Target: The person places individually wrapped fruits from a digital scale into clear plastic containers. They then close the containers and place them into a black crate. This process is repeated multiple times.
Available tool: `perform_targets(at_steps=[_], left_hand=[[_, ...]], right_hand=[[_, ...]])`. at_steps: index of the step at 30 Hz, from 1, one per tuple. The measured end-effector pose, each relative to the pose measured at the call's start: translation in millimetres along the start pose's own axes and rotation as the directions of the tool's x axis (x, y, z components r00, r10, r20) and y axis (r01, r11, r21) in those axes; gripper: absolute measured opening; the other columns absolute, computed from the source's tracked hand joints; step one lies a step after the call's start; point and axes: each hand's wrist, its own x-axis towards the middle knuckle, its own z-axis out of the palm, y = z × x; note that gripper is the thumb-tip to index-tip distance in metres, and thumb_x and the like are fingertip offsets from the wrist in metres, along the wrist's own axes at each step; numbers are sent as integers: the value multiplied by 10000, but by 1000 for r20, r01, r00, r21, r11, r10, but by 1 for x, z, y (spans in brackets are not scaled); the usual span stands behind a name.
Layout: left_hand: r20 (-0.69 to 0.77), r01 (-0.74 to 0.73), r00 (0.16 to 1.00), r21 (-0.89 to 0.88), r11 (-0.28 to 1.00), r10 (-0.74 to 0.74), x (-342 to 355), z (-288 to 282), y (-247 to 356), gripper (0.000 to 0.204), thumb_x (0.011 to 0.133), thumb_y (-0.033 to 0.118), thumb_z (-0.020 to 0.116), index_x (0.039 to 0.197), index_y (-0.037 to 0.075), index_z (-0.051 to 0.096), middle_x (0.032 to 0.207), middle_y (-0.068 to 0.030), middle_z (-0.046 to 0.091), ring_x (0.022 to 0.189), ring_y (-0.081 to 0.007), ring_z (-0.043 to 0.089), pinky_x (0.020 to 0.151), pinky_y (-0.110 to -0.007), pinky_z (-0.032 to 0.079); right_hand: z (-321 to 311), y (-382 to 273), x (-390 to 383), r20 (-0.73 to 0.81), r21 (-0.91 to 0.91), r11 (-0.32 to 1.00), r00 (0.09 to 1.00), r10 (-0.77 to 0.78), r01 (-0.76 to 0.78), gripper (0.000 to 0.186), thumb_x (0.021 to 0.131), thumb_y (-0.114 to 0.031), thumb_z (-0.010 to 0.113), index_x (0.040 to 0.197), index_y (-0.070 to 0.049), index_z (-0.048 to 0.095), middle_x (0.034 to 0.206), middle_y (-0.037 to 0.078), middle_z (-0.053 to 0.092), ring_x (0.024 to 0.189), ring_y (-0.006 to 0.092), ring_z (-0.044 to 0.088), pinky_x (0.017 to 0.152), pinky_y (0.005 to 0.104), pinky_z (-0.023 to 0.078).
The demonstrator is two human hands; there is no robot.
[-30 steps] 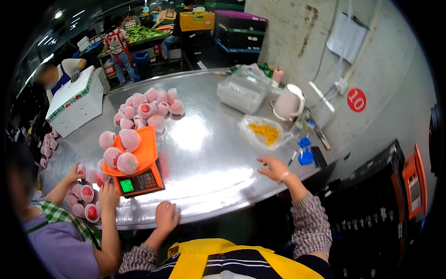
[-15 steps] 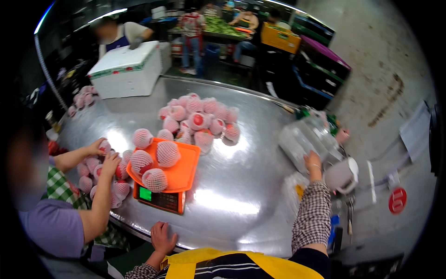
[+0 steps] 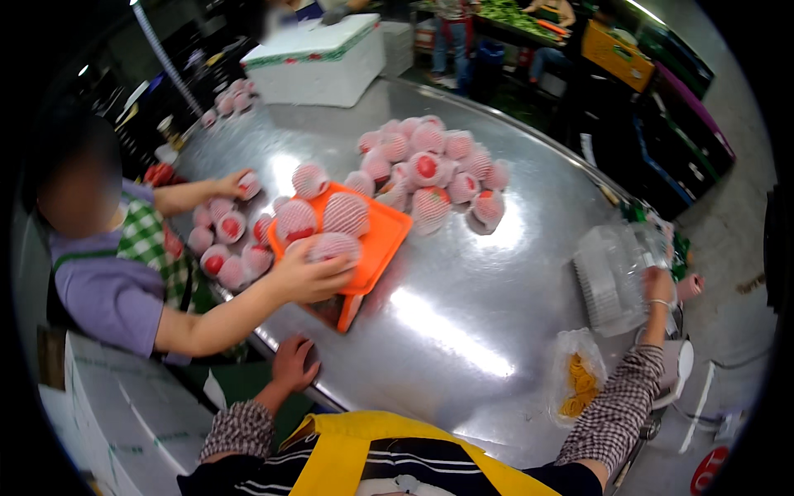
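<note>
My left hand [image 3: 294, 364] lies open at the table's near edge [image 3: 331, 390]. At the right, my right hand [image 3: 657, 288] has its fingers closed on the stacked clear plastic containers [image 3: 604, 277]. Near that arm sit a bag of yellow rubber bands [image 3: 577, 382] and a kettle [image 3: 678, 368]. On an orange tray [image 3: 380, 240] atop a scale [image 3: 335, 312] are several fruits in pink foam nets [image 3: 343, 213]. A co-worker's hand [image 3: 310, 274] grips one of these fruits, and their other hand holds a fruit at the left. Piles of netted fruit [image 3: 430, 169] lie around the tray.
The co-worker [image 3: 107, 281] stands at my left by a box [image 3: 116, 397]. A white foam box [image 3: 314, 62] sits at the far edge, with people and greens [image 3: 509, 16] behind it. Black crates [image 3: 670, 136] are stacked beyond the table; a wall runs along the right.
My view has swung. My right hand has moved forward and right from the bare tabletop onto the plastic containers. The co-worker's hand has moved onto a fruit on the orange tray.
</note>
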Motion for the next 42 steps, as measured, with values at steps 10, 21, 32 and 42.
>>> perform_targets(at_steps=[10,21,32,42], left_hand=[[-61,33,997,-77,996,-38,5,-2,2,459,677,222,720,1087,51,601,1162,-134,538,1098,-347,515,950,-445,428],[-151,-91,986,-165,982,66,7,0,-8,368,650,175,719,979,47,613,1075,-123,542,1072,-331,528,911,-441,431],[-274,-138,962,-427,894,18,8,-4,-15,270,671,96,696,932,50,640,1013,-100,573,961,-302,575,841,-395,473],[-300,-61,950,-443,894,-84,5,-23,-48,262,705,90,686,964,56,658,1040,-105,586,991,-310,582,846,-414,478]], right_hand=[[-116,-160,-137,-315,-11,898,851,-421,440,145,891,-52,558,1022,-48,619,937,127,612,887,297,609,765,378,493],[-58,-284,-303,235,432,802,808,-541,412,424,767,-320,740,1090,-77,613,1065,128,621,969,342,601,795,428,495],[-169,-392,-195,-192,435,740,855,-481,513,586,796,-176,739,1306,-27,492,1249,206,510,1155,383,493,982,428,409],[-186,-499,-199,-228,521,597,773,-592,610,721,720,-151,790,1352,-50,458,1339,194,456,1215,362,468,1010,424,398]])
